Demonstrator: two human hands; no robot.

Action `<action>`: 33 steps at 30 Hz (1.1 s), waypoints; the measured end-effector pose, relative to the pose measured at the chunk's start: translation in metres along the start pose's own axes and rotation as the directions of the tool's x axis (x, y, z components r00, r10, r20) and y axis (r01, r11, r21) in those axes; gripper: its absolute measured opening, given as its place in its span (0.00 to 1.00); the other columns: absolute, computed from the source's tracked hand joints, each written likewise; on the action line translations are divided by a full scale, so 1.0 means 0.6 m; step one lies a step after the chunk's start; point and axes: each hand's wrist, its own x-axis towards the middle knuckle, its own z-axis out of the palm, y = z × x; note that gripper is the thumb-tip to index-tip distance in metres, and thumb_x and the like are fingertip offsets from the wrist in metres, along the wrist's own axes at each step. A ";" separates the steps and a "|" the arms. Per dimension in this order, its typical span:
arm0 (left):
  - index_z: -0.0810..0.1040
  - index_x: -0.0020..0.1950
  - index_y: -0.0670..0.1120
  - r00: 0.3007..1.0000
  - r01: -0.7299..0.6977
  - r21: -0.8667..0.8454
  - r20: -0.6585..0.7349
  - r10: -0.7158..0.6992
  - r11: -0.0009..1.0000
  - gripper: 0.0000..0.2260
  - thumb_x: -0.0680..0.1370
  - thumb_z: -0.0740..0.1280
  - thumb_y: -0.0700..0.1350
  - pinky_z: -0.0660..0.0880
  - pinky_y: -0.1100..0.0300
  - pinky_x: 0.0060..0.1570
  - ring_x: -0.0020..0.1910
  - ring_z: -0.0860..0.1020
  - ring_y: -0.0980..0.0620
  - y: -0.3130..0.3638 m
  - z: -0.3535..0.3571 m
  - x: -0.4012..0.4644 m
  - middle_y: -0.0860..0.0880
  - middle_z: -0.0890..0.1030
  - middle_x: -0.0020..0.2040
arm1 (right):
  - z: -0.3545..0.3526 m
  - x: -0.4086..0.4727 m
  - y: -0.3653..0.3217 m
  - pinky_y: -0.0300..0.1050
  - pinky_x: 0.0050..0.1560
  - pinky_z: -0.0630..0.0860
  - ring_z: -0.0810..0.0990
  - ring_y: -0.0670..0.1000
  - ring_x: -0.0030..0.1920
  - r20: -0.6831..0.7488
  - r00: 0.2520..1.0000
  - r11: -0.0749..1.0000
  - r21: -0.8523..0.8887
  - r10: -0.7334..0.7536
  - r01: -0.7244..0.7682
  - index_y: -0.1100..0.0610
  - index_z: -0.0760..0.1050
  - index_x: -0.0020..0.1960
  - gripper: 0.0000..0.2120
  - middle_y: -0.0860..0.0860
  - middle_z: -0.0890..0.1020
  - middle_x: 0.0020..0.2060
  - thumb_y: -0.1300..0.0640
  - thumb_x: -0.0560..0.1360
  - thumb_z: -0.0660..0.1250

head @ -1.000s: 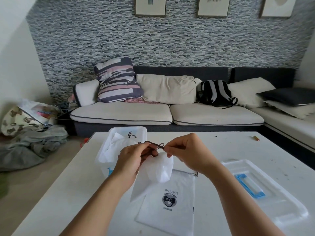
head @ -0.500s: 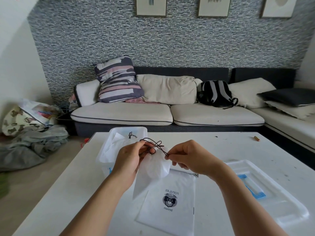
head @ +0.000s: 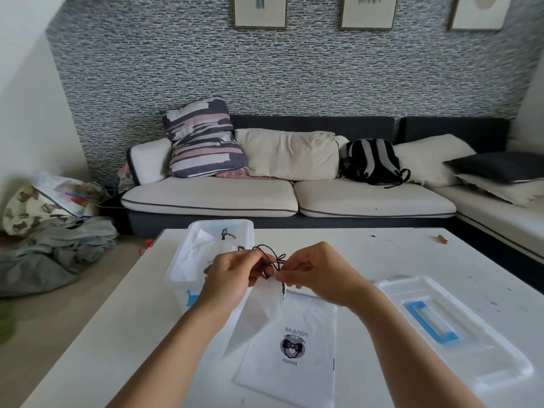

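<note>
Where the drawstring (head: 276, 260) loops between them, left hand (head: 232, 275) pinches the pouch (head: 262, 304) neck, right hand (head: 318, 272) pinches the drawstring; pouch hangs lengthwise toward the near side.

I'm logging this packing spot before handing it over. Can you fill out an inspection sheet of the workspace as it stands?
Surface: white table, a few dark specks on its right side.
Job's things: white drawstring pouch held above the table, its dark cord looped between the hands; second pouch lying flat, print up; clear box at the left with a tied pouch inside; clear lid with a blue handle at the right.
Clutter: small orange stick near the far right edge.
Grippers: left hand and right hand both pinch the dark cord.
Cables: nothing seen.
Surroundings: sofa with cushions, backpack on it, heap of cloth on the floor.
</note>
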 end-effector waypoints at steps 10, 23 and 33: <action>0.86 0.45 0.42 1.000 -0.009 0.007 0.026 0.008 1.000 0.14 0.83 0.63 0.44 0.79 0.62 0.44 0.43 0.84 0.48 -0.005 0.001 0.000 0.41 0.86 0.42 | 0.016 0.002 -0.007 0.44 0.40 0.77 0.81 0.50 0.36 -0.138 0.983 0.988 -0.107 -0.123 0.109 0.52 0.84 0.40 0.05 0.49 0.85 0.35 0.56 0.74 0.74; 0.86 0.46 0.41 0.999 -0.040 -0.020 0.021 0.041 0.999 0.13 0.82 0.64 0.43 0.79 0.54 0.57 0.50 0.85 0.45 -0.013 -0.003 0.005 0.44 0.87 0.45 | 0.021 -0.001 -0.013 0.56 0.53 0.81 0.87 0.56 0.44 -0.138 0.990 0.978 0.207 0.042 -0.013 0.61 0.81 0.46 0.13 0.54 0.87 0.39 0.61 0.66 0.82; 0.87 0.47 0.44 0.995 -0.087 0.077 0.057 0.083 0.993 0.13 0.83 0.63 0.43 0.77 0.52 0.61 0.51 0.85 0.48 -0.019 -0.007 0.009 0.46 0.87 0.45 | 0.023 0.002 -0.009 0.36 0.36 0.76 0.81 0.46 0.32 -0.139 0.988 0.983 0.180 0.061 -0.035 0.63 0.83 0.44 0.09 0.58 0.86 0.34 0.60 0.68 0.80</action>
